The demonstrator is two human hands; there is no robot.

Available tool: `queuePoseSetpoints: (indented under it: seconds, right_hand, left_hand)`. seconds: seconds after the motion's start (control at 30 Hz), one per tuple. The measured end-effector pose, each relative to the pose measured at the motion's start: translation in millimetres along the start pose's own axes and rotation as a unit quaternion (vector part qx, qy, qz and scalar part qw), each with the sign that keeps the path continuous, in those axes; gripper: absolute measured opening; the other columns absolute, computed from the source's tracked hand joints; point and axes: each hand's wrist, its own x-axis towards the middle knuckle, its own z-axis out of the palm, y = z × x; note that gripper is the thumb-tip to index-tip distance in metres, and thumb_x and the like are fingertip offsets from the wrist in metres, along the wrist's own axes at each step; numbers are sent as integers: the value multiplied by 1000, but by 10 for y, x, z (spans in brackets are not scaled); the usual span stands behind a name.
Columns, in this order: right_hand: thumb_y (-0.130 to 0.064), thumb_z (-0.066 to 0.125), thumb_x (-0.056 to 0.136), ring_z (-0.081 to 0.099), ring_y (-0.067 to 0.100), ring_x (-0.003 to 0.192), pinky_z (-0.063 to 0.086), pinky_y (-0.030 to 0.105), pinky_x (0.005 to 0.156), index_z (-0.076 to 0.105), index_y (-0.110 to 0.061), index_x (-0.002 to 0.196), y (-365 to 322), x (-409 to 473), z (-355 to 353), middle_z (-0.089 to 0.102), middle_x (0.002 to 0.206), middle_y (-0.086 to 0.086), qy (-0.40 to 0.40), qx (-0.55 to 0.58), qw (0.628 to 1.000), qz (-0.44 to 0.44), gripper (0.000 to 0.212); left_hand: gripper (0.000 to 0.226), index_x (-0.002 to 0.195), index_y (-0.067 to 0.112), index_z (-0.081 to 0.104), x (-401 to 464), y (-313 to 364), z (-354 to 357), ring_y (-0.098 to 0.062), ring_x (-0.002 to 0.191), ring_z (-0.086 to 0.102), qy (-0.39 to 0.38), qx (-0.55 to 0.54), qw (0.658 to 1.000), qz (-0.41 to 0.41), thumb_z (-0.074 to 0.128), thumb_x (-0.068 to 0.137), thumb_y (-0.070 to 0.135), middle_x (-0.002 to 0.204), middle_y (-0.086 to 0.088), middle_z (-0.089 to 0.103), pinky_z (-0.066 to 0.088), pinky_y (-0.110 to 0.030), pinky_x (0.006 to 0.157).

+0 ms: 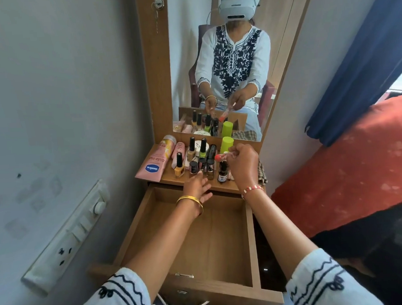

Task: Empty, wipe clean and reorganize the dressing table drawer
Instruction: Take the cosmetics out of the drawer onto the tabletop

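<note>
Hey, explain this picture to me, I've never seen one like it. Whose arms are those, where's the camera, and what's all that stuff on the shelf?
There is no machine here. One camera sits on a person's head and looks forward and down, so the arms are the wearer's own; the mirror shows the headset. The left hand reaches open toward small bottles at the edge of the shelf. The right hand pinches a small clear tube with a red cap. On the shelf stand nail polish bottles, a lime green bottle and a pink Vaseline tube lying flat. Below, the drawer is pulled open, with nothing visible inside.
</note>
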Motion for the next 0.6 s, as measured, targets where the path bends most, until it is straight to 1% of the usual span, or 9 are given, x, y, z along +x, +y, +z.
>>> queuePoseSetpoints:
  seconds: [0.13, 0.23, 0.3, 0.37, 0.47, 0.53, 0.6]
  right_hand:
    - [-1, 54, 88, 54, 26, 96, 34, 18, 75, 65, 1, 103, -24, 53, 98, 59, 105, 14, 8, -50, 997, -56, 18]
    - [1, 51, 89, 51, 27, 96, 36, 25, 76, 60, 2, 100, -8, 56, 180, 57, 103, 16, -3, -91, 991, -95, 15]
    - [3, 49, 89, 49, 27, 95, 36, 27, 76, 57, 1, 100, 12, 39, 237, 57, 101, 16, -3, -123, 984, -125, 14]
    - [5, 47, 89, 49, 28, 93, 36, 27, 76, 56, 2, 100, 35, 18, 289, 57, 101, 17, -4, -157, 975, -158, 15]
    - [6, 48, 87, 51, 31, 88, 41, 34, 75, 58, 1, 96, 42, -12, 332, 59, 95, 18, -16, -205, 958, -200, 14]
    - [7, 57, 81, 54, 31, 78, 45, 37, 68, 62, 0, 87, 58, -32, 340, 62, 84, 17, 0, -240, 944, -228, 10]
    - [4, 67, 74, 55, 28, 67, 46, 35, 60, 64, -3, 78, 83, -57, 335, 64, 73, 13, 20, -284, 926, -246, 9]
  left_hand:
    - [44, 140, 7, 31, 43, 16, -19, -31, 131, 41, 0, -11, 1000, -11, 35, 99, 21, 145, -17, 39, 38, -46, 100]
    - [45, 141, 6, 30, 80, 18, -57, -32, 132, 40, 3, -19, 1000, -22, 34, 99, 23, 145, -17, 38, 37, -47, 102]
    - [46, 141, 7, 30, 101, 12, -99, -33, 131, 41, 6, -26, 999, -31, 34, 99, 24, 144, -18, 39, 37, -47, 102]
    - [46, 141, 7, 30, 119, 4, -140, -34, 130, 42, 3, -31, 999, -38, 34, 99, 26, 142, -18, 42, 39, -47, 100]
    - [45, 141, 8, 30, 138, 11, -183, -34, 127, 45, 2, -36, 998, -47, 33, 99, 25, 138, -19, 46, 41, -46, 94]
    - [45, 141, 8, 29, 148, 19, -202, -34, 126, 46, 4, -38, 998, -50, 32, 99, 23, 137, -18, 48, 42, -45, 93]
    - [44, 141, 8, 31, 157, 22, -216, -33, 125, 47, 6, -42, 998, -53, 32, 99, 23, 135, -18, 50, 42, -45, 92]
